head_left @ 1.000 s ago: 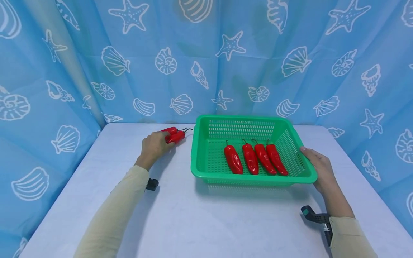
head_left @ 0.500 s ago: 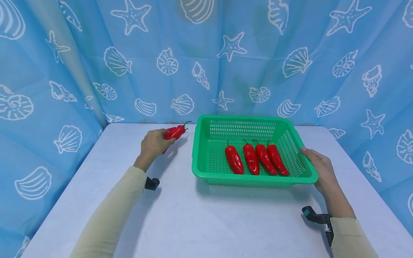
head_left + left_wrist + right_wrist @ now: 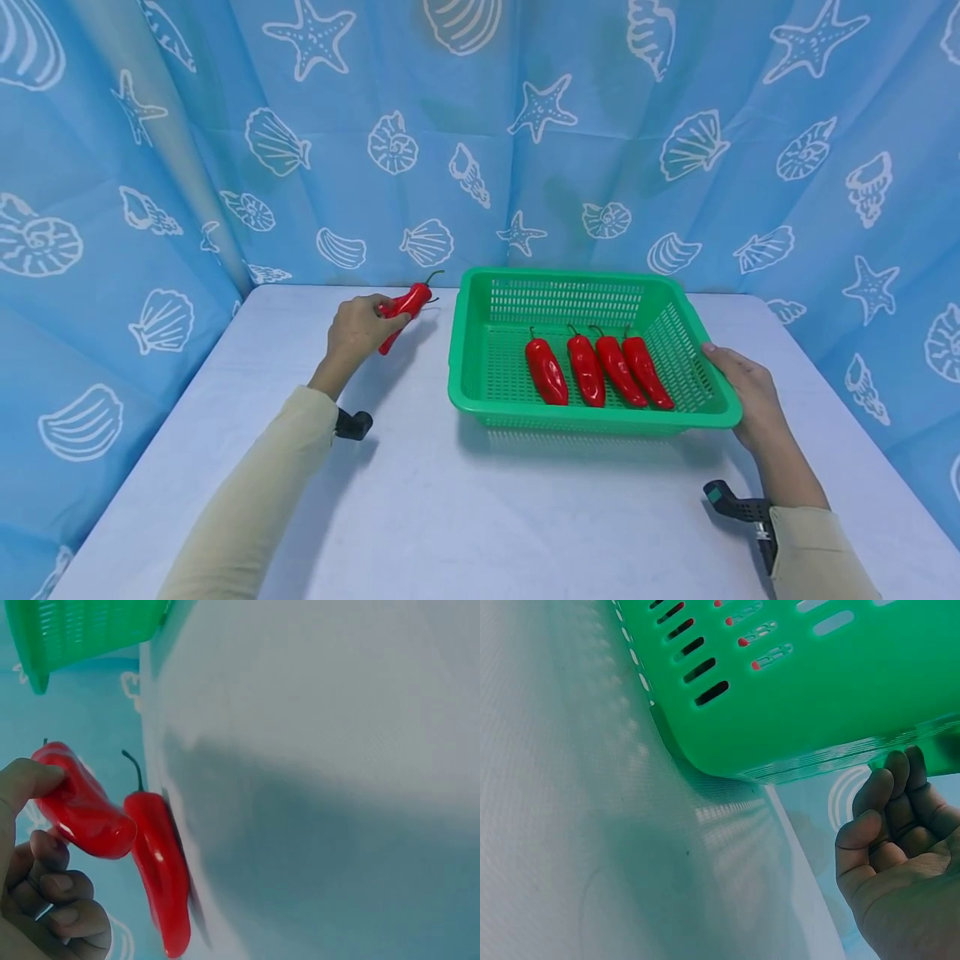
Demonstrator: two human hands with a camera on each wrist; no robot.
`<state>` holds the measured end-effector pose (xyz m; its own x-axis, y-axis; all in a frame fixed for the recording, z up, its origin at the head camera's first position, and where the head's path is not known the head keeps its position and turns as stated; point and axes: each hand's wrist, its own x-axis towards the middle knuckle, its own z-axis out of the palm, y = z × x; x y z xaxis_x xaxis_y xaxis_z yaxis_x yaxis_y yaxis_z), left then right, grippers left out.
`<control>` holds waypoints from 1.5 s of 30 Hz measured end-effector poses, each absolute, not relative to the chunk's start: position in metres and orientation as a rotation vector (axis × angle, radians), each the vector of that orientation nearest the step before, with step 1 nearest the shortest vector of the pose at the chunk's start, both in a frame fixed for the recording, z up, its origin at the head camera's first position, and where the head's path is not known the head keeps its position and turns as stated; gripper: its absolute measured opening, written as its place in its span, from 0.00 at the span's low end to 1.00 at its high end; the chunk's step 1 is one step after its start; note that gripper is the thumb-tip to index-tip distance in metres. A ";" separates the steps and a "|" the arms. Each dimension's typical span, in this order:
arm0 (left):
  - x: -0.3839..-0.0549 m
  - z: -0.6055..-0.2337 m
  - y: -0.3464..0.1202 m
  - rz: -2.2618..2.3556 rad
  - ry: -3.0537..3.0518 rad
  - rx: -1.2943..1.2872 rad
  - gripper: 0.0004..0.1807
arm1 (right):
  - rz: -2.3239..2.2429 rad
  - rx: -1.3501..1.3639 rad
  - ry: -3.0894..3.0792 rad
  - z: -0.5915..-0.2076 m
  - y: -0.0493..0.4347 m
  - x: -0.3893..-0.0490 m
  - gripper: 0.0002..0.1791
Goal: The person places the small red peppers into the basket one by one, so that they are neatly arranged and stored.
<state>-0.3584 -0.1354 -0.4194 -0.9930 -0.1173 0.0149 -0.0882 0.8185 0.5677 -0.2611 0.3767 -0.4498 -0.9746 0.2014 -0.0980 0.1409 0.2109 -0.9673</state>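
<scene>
A red chili pepper (image 3: 94, 806) is pinched between the thumb and fingers of my left hand (image 3: 356, 332), held above the left part of the table. Just below it, a second red pepper (image 3: 159, 862) lies on the white cloth, partly covered by the held one in the head view. My right hand (image 3: 750, 392) grips the right rim of the green plastic basket (image 3: 585, 420), thumb on top and curled fingers (image 3: 875, 796) under the edge. Inside the basket, several red peppers (image 3: 585, 371) lie side by side, mostly toward its right half.
A white cloth (image 3: 465, 517) covers the table. Blue curtains (image 3: 465, 100) with white shell and starfish prints hang behind it and at both sides. The basket's left side stands a short way right of the held pepper.
My left hand has picked up one of the two peppers and raised it slightly, its stem end tilting upward. The other pepper remains on the table. My right hand keeps its grip on the basket.
</scene>
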 end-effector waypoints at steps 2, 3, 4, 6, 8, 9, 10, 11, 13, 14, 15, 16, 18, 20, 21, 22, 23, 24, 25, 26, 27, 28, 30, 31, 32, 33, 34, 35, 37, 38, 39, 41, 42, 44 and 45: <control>-0.357 -0.418 -0.135 -0.932 -2.944 0.169 0.30 | 1.916 -0.331 -2.402 -0.450 0.376 -0.261 0.46; -0.356 -0.417 -0.134 -0.949 -2.938 0.175 0.30 | 1.914 -0.330 -2.403 -0.450 0.376 -0.261 0.46; -0.356 -0.416 -0.134 -0.964 -2.928 0.180 0.30 | 1.911 -0.327 -2.404 -0.450 0.376 -0.261 0.46; -0.355 -0.413 -0.134 -1.008 -2.905 0.187 0.29 | 1.905 -0.322 -2.408 -0.450 0.376 -0.260 0.46; -0.354 -0.410 -0.133 -1.067 -2.876 0.190 0.29 | 1.901 -0.322 -2.409 -0.451 0.376 -0.260 0.46; -0.354 -0.409 -0.132 -1.096 -2.862 0.190 0.29 | 1.900 -0.319 -2.409 -0.451 0.376 -0.260 0.46; -0.354 -0.408 -0.132 -1.114 -2.851 0.182 0.28 | 1.900 -0.314 -2.408 -0.451 0.376 -0.260 0.45; -0.354 -0.406 -0.131 -1.139 -2.840 0.176 0.28 | 1.898 -0.309 -2.409 -0.451 0.376 -0.260 0.45; -0.354 -0.403 -0.130 -1.185 -2.822 0.165 0.27 | 1.906 -0.309 -2.400 -0.451 0.376 -0.260 0.45; -0.353 -0.402 -0.129 -1.204 -2.813 0.161 0.27 | 1.909 -0.310 -2.397 -0.451 0.376 -0.260 0.45; -0.353 -0.400 -0.129 -1.224 -2.803 0.160 0.27 | 1.907 -0.309 -2.398 -0.452 0.377 -0.260 0.45; -0.353 -0.399 -0.128 -1.240 -2.793 0.157 0.27 | 1.907 -0.312 -2.396 -0.452 0.377 -0.261 0.45; -0.352 -0.396 -0.126 -1.272 -2.781 0.158 0.28 | 1.928 -0.322 -2.382 -0.452 0.377 -0.261 0.45; -0.351 -0.393 -0.125 -1.295 -2.780 0.167 0.28 | 1.929 -0.318 -2.384 -0.452 0.377 -0.261 0.45; -0.351 -0.392 -0.125 -1.308 -2.780 0.173 0.28 | 1.930 -0.316 -2.385 -0.452 0.377 -0.261 0.45; -0.350 -0.390 -0.124 -1.319 -2.781 0.182 0.28 | 1.935 -0.317 -2.383 -0.452 0.377 -0.260 0.45; -0.350 -0.389 -0.124 -1.336 -2.782 0.193 0.28 | 1.940 -0.315 -2.381 -0.452 0.377 -0.260 0.45; -0.349 -0.388 -0.123 -1.356 -2.778 0.206 0.28 | 1.937 -0.311 -2.384 -0.452 0.377 -0.260 0.45; -0.349 -0.387 -0.122 -1.375 -2.773 0.217 0.29 | 1.934 -0.307 -2.385 -0.452 0.377 -0.260 0.45; -0.348 -0.385 -0.122 -1.393 -2.766 0.226 0.29 | 1.937 -0.304 -2.383 -0.452 0.377 -0.260 0.45; -0.347 -0.384 -0.121 -1.415 -2.758 0.236 0.29 | 1.936 -0.302 -2.382 -0.451 0.377 -0.260 0.45; -0.346 -0.382 -0.119 -1.446 -2.749 0.246 0.29 | 1.925 -0.295 -2.388 -0.451 0.377 -0.260 0.45; -0.344 -0.379 -0.116 -1.500 -2.731 0.256 0.28 | 1.904 -0.289 -2.398 -0.451 0.376 -0.259 0.45; -0.343 -0.378 -0.115 -1.521 -2.726 0.257 0.28 | 1.895 -0.285 -2.403 -0.451 0.376 -0.259 0.46; -0.342 -0.376 -0.114 -1.538 -2.723 0.255 0.28 | 1.884 -0.282 -2.410 -0.451 0.376 -0.260 0.46; -0.340 -0.375 -0.113 -1.554 -2.720 0.253 0.28 | 1.866 -0.280 -2.423 -0.451 0.376 -0.260 0.46; -0.339 -0.374 -0.112 -1.563 -2.721 0.248 0.28 | 1.855 -0.280 -2.432 -0.451 0.376 -0.260 0.47; -0.338 -0.373 -0.111 -1.563 -2.723 0.239 0.28 | 1.848 -0.284 -2.439 -0.451 0.376 -0.260 0.47; -0.335 -0.370 -0.109 -1.564 -2.727 0.225 0.29 | 1.844 -0.290 -2.448 -0.451 0.376 -0.260 0.47; -0.334 -0.369 -0.109 -1.566 -2.728 0.221 0.29 | 1.839 -0.293 -2.454 -0.451 0.376 -0.260 0.47; -0.333 -0.368 -0.107 -1.574 -2.728 0.220 0.29 | 1.839 -0.297 -2.457 -0.451 0.376 -0.260 0.48; -0.331 -0.366 -0.105 -1.589 -2.727 0.216 0.29 | 1.845 -0.302 -2.456 -0.451 0.376 -0.260 0.48; -0.330 -0.365 -0.104 -1.596 -2.726 0.217 0.29 | 1.843 -0.303 -2.456 -0.451 0.376 -0.260 0.48; -0.328 -0.363 -0.102 -1.611 -2.724 0.217 0.29 | 1.838 -0.301 -2.457 -0.451 0.376 -0.260 0.48; -0.327 -0.362 -0.100 -1.619 -2.723 0.217 0.29 | 1.834 -0.299 -2.456 -0.451 0.376 -0.260 0.48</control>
<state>-0.3274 -0.1004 -0.3621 -0.9901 -0.1002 -0.0983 -0.1342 0.4711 0.8718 -0.2605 0.3763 -0.4513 -0.9793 0.1913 -0.0665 0.1181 0.2726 -0.9549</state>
